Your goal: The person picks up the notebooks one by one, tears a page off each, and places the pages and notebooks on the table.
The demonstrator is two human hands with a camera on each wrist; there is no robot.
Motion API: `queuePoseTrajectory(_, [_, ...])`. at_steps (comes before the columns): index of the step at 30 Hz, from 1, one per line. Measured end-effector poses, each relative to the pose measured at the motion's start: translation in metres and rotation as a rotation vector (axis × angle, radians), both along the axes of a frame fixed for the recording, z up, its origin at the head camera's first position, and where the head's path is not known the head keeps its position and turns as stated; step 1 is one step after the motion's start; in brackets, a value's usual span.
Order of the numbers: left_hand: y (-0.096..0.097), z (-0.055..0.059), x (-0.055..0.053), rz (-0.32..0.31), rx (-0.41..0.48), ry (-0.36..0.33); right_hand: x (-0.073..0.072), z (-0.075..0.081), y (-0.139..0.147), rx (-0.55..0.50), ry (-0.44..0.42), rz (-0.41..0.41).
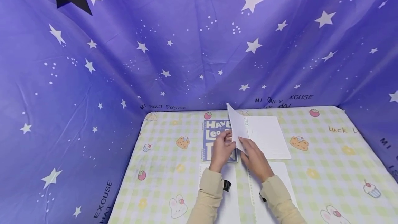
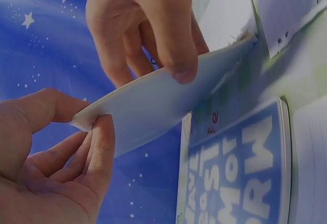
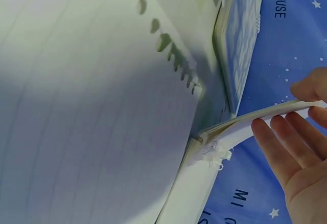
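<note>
A notebook with white lined pages [image 1: 268, 137] lies spread at the back middle of the table, its left part [image 1: 237, 127] raised steeply. My left hand [image 1: 222, 151] pinches the outer edge of that raised part between thumb and fingers. My right hand [image 1: 256, 160] grips the same part nearer the binding. In the left wrist view its thumb [image 2: 184, 73] presses on the pale outer face, the fingers behind. Ragged paper scraps [image 3: 218, 155] stick out at the binding in the right wrist view. A blue notebook [image 1: 214, 127] with big white lettering lies under my left hand, partly covered.
Two white sheets with holes along one edge, a left one [image 1: 228, 199] and a right one [image 1: 283, 175], lie in front, under my forearms. The table wears a green checked cloth [image 1: 164, 182] with cartoon prints. Purple starry curtains [image 1: 192, 44] enclose its back and sides.
</note>
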State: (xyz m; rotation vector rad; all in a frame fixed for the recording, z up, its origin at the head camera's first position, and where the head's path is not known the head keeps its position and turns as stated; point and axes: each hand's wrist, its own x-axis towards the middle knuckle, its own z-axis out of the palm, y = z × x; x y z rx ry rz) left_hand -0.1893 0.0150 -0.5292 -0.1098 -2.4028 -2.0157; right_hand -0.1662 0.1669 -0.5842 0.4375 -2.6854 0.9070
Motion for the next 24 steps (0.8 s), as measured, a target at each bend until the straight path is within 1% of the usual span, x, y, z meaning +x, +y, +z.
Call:
queuePoseTrajectory(4, [0.005,0.002,0.000,-0.019,0.011,0.020,0.000,0.004,-0.001,-0.018,0.005,-0.016])
queuePoseTrajectory(7, [0.009,0.003,0.000,-0.034,0.022,0.033,0.000,0.007,-0.001,-0.031,0.029,-0.019])
queuePoseTrajectory(12, [0.015,0.002,0.001,-0.071,0.059,0.026,0.000,0.012,0.000,-0.073,0.082,-0.010])
queuePoseTrajectory(17, [0.020,0.001,0.001,-0.115,0.094,0.030,0.001,0.019,0.003,-0.113,0.109,-0.011])
queuePoseTrajectory(21, [0.023,-0.002,0.001,-0.145,0.090,0.073,0.002,0.023,0.006,-0.125,0.120,-0.010])
queuePoseTrajectory(24, [0.024,-0.004,0.001,-0.172,0.084,0.104,0.002,0.025,0.009,-0.129,0.122,-0.024])
